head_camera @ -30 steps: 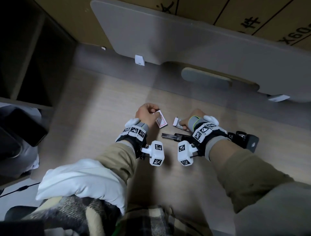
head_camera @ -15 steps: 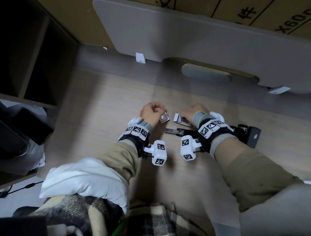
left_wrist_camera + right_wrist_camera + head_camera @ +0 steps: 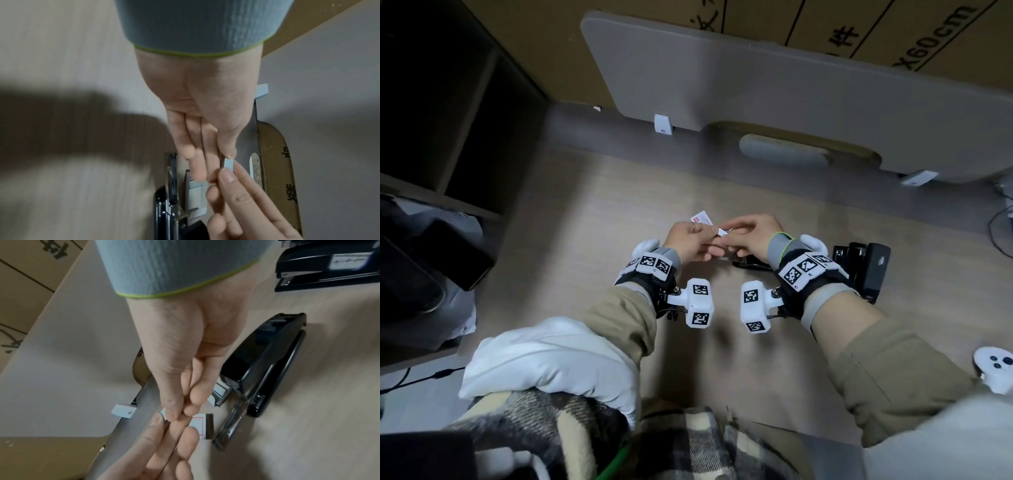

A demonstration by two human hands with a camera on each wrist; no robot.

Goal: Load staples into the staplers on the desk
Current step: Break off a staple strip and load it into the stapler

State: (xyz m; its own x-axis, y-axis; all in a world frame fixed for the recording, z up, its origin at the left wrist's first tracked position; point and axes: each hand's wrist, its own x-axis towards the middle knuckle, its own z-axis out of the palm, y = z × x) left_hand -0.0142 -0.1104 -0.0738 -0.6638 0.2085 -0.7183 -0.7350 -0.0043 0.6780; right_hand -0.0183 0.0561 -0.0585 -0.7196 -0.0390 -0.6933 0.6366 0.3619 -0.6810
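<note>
My left hand [image 3: 707,236] and right hand [image 3: 731,236] meet just above the wooden desk [image 3: 592,240]. Both pinch one small pale grey strip of staples [image 3: 229,164], left fingertips [image 3: 228,153] on top and right fingertips [image 3: 227,177] below. Its white end [image 3: 721,232] shows between the hands in the head view. The red-printed staple box [image 3: 202,425] lies on the desk just past the fingers. A black stapler [image 3: 265,360] lies opened under my right hand, its metal magazine [image 3: 230,426] swung out. The box's inner tray [image 3: 195,194] sits beside the stapler.
More black staplers [image 3: 866,270] lie to the right of my right wrist. A grey partition panel [image 3: 756,85] stands along the desk's far edge. A white controller [image 3: 993,370] lies at the near right, and dark shelving [image 3: 448,137] borders the left.
The left hand has let go of the red-printed box, which now lies on the desk. The right hand has left the tray, and both hands have come together on the strip.
</note>
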